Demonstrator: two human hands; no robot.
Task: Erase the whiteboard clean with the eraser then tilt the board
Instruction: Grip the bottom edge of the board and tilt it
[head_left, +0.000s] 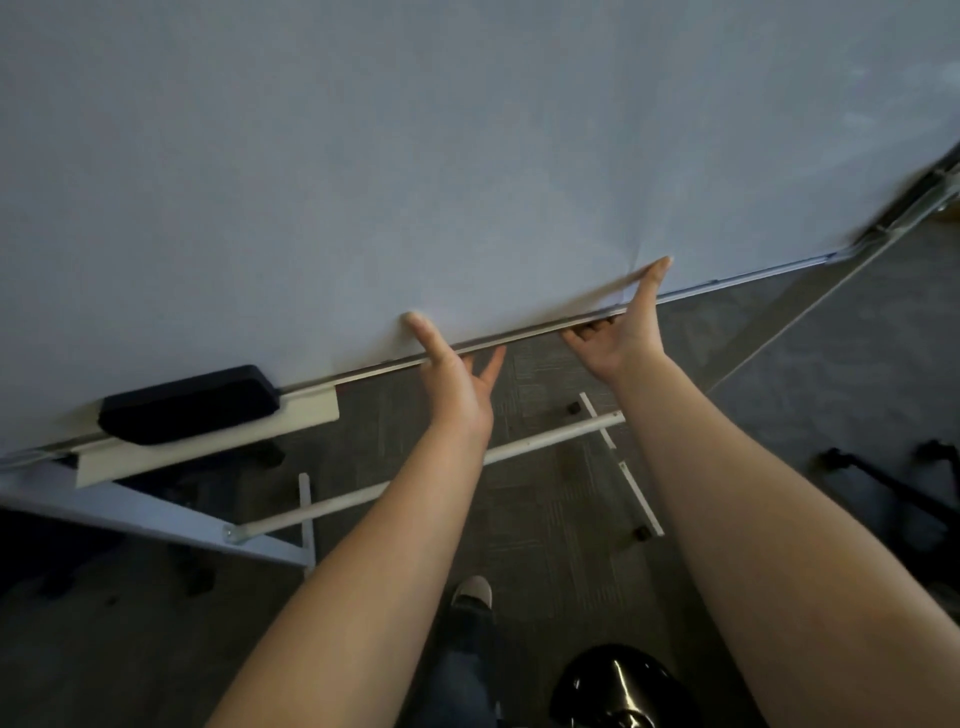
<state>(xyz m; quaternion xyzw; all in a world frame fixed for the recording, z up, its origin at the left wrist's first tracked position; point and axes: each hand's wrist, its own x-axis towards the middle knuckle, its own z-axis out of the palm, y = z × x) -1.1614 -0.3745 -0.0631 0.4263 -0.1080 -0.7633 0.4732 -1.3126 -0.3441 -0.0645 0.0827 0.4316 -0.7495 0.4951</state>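
Whiteboard (415, 156): a large white board fills the upper half of the view, its writing surface blank. Its lower edge, trimmed with a thin metal strip, runs on a slant from lower left to upper right.
Floor (841, 374): grey carpet tiles show below the board's edge.
Stand (426, 478): a white frame under the board, with a long round crossbar running on a diagonal and side legs ending in small dark casters.
Left hand (449, 371): it grips the board's lower edge near the middle. The thumb lies flat on the front face, the palm sits at the metal strip, and the fingers reach under the edge; two fingertips show below it.
Right hand (626, 332): it grips the same edge just to the right of the left hand. The thumb points up along the front face and the fingers curl underneath and behind the edge.
Tray (218, 441): a white ledge fixed along the board's lower edge, at the left.
Eraser (189, 405): a dark, padded, oblong block lying on the tray, well apart from both hands.
Shoe (472, 592): a pale toe on the carpet between the forearms.
Black object (613, 686): glossy and rounded, at the bottom edge; cannot tell what it is.
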